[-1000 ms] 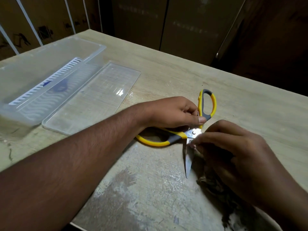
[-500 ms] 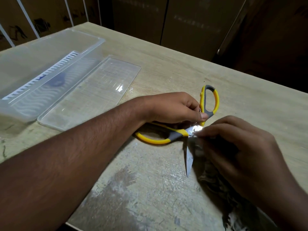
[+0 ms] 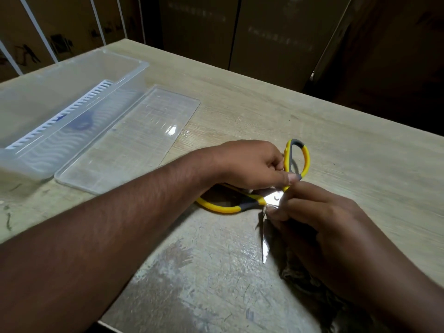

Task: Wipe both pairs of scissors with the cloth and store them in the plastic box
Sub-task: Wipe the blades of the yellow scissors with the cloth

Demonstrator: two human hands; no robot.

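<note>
Yellow-and-grey scissors (image 3: 298,155) lie on the table (image 3: 288,111) with handles spread apart and a blade pointing toward me. My left hand (image 3: 252,164) grips the scissors at the handles near the pivot. My right hand (image 3: 319,227) holds a dark cloth (image 3: 302,280) and presses it against the blade just below the pivot. The cloth trails down under my right wrist. A clear plastic box (image 3: 72,109) stands at the far left, with a blue shape showing inside through its wall.
The box's clear flat lid (image 3: 134,140) lies on the table beside the box. The table top near me is worn and scratched grey. Dark panels stand behind the table's far edge.
My right hand with the cloth has shifted slightly up the blade toward the pivot. My left hand keeps its hold on the handles.
</note>
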